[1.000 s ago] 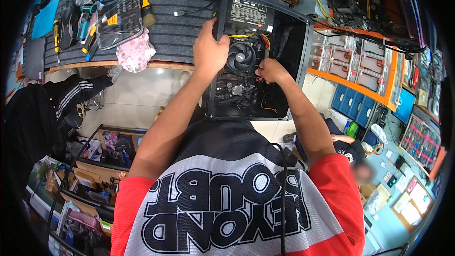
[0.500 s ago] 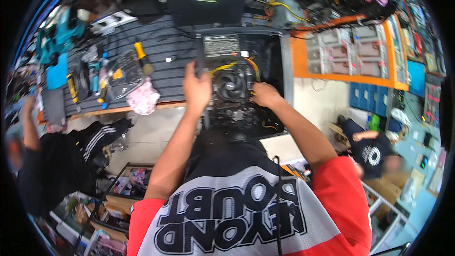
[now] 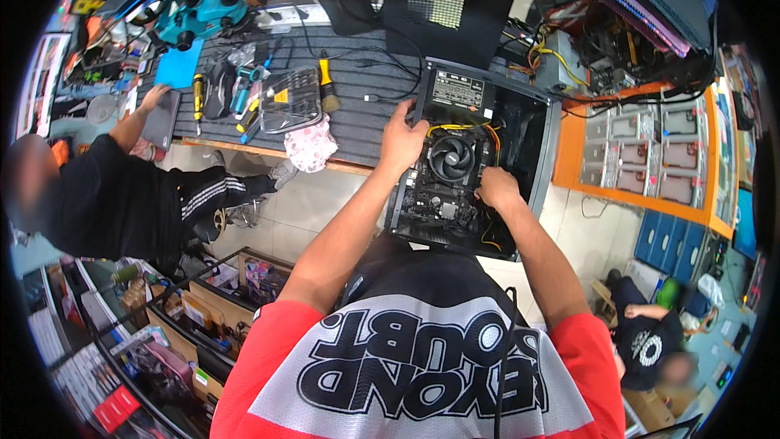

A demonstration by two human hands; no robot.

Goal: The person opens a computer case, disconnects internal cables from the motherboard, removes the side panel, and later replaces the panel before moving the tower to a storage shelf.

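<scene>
At the right end of the grey surface (image 3: 357, 134) | open computer case (image 3: 539, 154) | left hand (image 3: 406, 140): grip spread at its left edge, firm hold unclear | right hand (image 3: 497, 188): fingers bunched beside the circuit board (image 3: 420, 199), contents cannot be told | case likely heavy, stiff; board fragile; best held by outer walls

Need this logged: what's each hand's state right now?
Left hand: thumb spread, at the left edge of the computer case; grip unclear.
Right hand: curled inside the case; whether it holds anything cannot be told.
</scene>
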